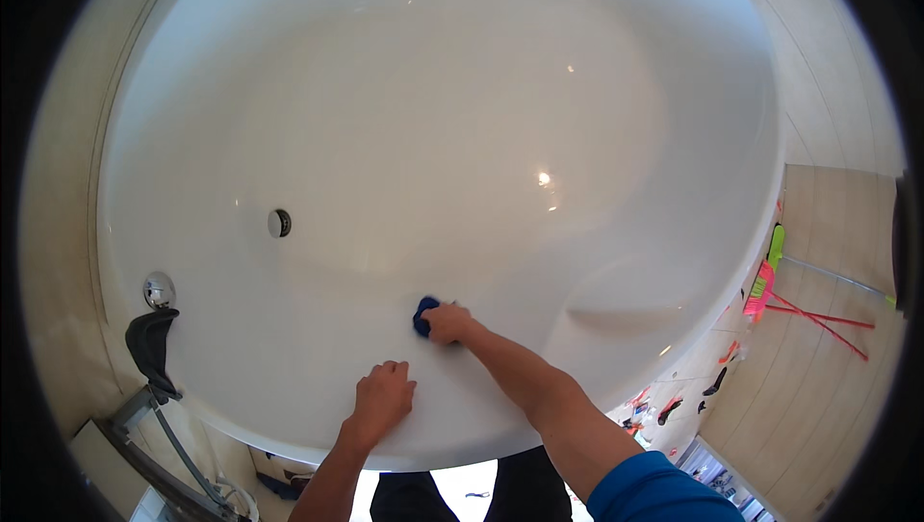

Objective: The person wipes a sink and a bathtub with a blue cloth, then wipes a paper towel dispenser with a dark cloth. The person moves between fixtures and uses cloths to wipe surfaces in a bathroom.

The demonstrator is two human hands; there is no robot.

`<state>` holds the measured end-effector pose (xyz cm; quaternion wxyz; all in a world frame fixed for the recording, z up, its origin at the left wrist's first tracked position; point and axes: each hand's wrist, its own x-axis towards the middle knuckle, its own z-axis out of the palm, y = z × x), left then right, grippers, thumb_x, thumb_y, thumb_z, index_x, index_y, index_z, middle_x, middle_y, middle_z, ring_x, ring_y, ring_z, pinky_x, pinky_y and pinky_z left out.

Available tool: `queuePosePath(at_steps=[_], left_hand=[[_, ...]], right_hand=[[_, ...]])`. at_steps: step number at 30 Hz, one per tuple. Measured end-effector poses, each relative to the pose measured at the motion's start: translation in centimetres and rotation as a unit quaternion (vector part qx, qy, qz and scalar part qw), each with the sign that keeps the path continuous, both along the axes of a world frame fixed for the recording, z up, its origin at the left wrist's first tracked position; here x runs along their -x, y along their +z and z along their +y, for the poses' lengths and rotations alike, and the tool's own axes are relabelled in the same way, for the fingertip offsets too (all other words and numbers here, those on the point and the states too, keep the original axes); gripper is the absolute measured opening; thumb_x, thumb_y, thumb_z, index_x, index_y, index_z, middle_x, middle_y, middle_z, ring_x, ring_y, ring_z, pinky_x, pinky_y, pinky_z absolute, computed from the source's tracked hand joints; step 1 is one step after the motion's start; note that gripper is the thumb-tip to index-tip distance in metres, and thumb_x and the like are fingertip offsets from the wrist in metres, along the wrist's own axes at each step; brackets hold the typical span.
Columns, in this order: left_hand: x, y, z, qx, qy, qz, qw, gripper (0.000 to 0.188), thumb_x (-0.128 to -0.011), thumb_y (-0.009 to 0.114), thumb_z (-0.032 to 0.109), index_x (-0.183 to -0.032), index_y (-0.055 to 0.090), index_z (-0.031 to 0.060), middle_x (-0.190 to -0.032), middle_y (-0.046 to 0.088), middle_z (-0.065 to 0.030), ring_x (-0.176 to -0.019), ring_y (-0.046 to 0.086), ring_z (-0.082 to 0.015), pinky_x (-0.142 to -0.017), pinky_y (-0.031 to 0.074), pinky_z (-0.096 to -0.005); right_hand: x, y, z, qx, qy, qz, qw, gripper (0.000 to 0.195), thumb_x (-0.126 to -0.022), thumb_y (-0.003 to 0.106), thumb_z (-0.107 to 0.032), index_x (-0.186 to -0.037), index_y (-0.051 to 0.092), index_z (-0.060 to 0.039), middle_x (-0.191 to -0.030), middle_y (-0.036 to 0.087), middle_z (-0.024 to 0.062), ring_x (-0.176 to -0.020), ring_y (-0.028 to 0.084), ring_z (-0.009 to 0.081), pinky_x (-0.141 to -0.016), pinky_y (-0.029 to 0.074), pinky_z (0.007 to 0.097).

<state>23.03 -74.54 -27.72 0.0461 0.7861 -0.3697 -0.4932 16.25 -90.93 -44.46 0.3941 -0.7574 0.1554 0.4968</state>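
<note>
Before me is a large white bathtub [447, 132] with a glossy inside. My right hand [449, 323] presses a small dark blue cloth [424, 317] against the tub's near inner wall. Much of the cloth lies under the fingers. Lower and to the left, my left hand [384, 396] rests on the tub's near side, bare of any object, its thumb apart from the bent fingers. To the left in the basin is a round drain with its stopper [279, 223] tilted. A chrome round fitting [159, 291] is set in the wall at far left.
A black curved object [150, 349] hangs over the left rim above a grey frame [137, 414]. Beyond the right rim stand a lime green broom [776, 244] and a pink one [759, 291]. Several small items [670, 411] lie on the floor at lower right.
</note>
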Motion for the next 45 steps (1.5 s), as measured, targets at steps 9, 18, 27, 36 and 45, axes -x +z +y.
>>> queuePosePath(at_steps=[9, 18, 27, 36, 45], left_hand=[[5.3, -3.4, -5.2, 0.067, 0.108, 0.04, 0.991, 0.083, -0.077, 0.07, 0.016, -0.148, 0.028, 0.0087, -0.136, 0.046, -0.0202, -0.118, 0.052, -0.0373, -0.095, 0.048, -0.0453], [8.9, -1.2, -10.7, 0.09, 0.135, -0.045, 0.986, 0.056, -0.072, 0.076, 0.027, -0.123, 0.058, 0.0128, -0.1, 0.063, -0.0151, -0.092, 0.063, -0.0366, -0.079, 0.052, -0.0447], [11.2, 0.4, -12.7, 0.201, 0.127, -0.09, 0.967, 0.03, -0.072, 0.078, 0.024, -0.095, 0.069, 0.0064, -0.1, 0.06, -0.0134, -0.096, 0.057, -0.0359, -0.079, 0.05, -0.0447], [11.6, -0.6, -14.0, 0.232, 0.143, -0.014, 0.962, 0.028, -0.077, 0.074, 0.019, -0.097, 0.064, 0.0031, -0.107, 0.061, -0.0148, -0.1, 0.058, -0.037, -0.084, 0.049, -0.0442], [11.7, -2.3, -13.5, 0.216, 0.219, 0.002, 0.952, 0.03, -0.08, 0.071, 0.023, -0.099, 0.062, 0.0022, -0.1, 0.061, -0.0173, -0.093, 0.058, -0.0385, -0.08, 0.048, -0.0455]], right_hand=[[3.0, 7.5, -4.6, -0.092, 0.063, -0.045, 0.993, 0.039, -0.075, 0.061, -0.022, -0.11, 0.065, -0.0041, -0.101, 0.069, 0.02, -0.093, 0.065, 0.0382, -0.08, 0.052, 0.0445], [8.6, 13.3, -11.7, -0.126, -0.128, -0.157, 0.971, 0.056, -0.073, 0.067, -0.029, -0.121, 0.056, -0.0029, -0.104, 0.066, 0.0227, -0.097, 0.064, 0.0377, -0.086, 0.05, 0.0424], [16.7, 17.4, -18.3, 0.071, -0.117, -0.216, 0.967, 0.03, -0.08, 0.058, -0.018, -0.108, 0.062, -0.0065, -0.1, 0.065, 0.0187, -0.098, 0.061, 0.0385, -0.086, 0.049, 0.0463], [20.8, 21.3, -21.7, 0.218, -0.195, -0.411, 0.863, 0.018, -0.079, 0.061, -0.001, -0.097, 0.062, -0.0044, -0.086, 0.063, 0.0134, -0.085, 0.06, 0.0343, -0.079, 0.048, 0.043], [19.4, 21.3, -20.7, 0.429, -0.246, -0.433, 0.754, 0.007, -0.075, 0.066, -0.007, -0.079, 0.062, -0.0079, -0.072, 0.057, 0.0062, -0.071, 0.057, 0.0249, -0.067, 0.041, 0.0368]])
